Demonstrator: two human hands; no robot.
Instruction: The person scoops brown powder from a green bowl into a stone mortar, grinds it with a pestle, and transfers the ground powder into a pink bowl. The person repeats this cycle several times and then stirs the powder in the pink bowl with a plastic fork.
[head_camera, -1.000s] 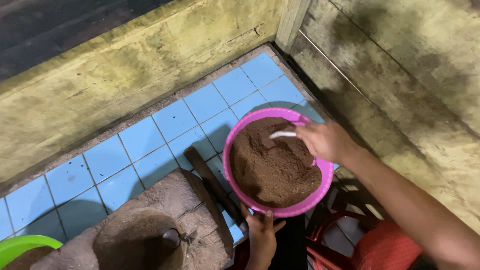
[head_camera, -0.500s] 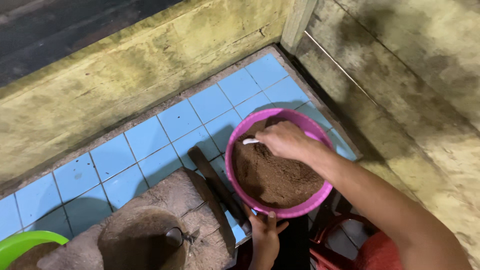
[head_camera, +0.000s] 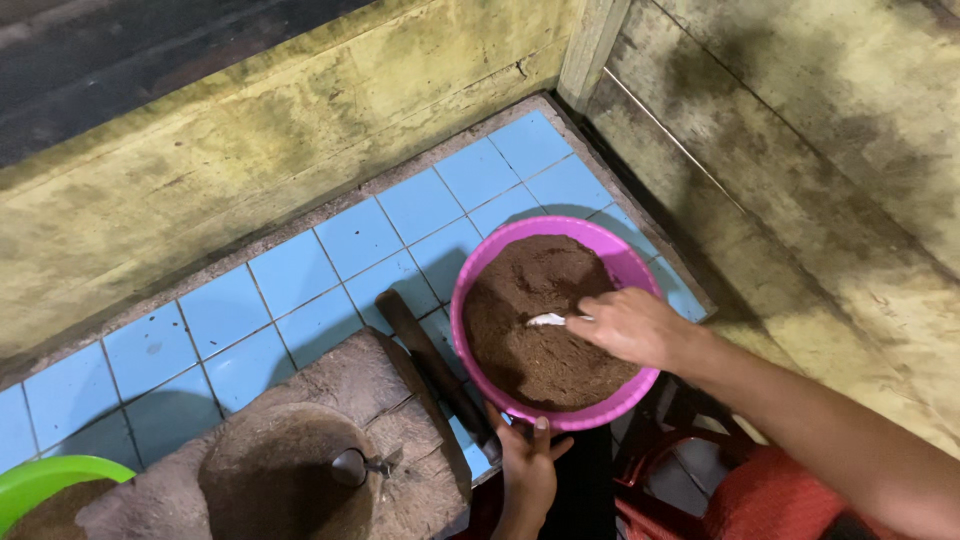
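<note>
- Two hands work at one pink bowl (head_camera: 632, 262) of brown powder (head_camera: 540, 330), near the right end of the blue-tiled counter (head_camera: 290, 290).
- Right hand (head_camera: 630, 325) pinches a white spoon (head_camera: 548, 320) over the powder.
- Left hand (head_camera: 528, 470) grips the bowl's near rim, thumb up against it.
- Left of it lie a dark pestle (head_camera: 435, 370), a wooden mortar block (head_camera: 300, 460) and a green bowl (head_camera: 40, 478).

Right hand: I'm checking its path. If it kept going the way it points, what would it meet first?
The right hand points left with a white spoon over the brown powder. It would likely meet the powder first, then the pink bowl wall; its height above the powder is unclear.
</note>
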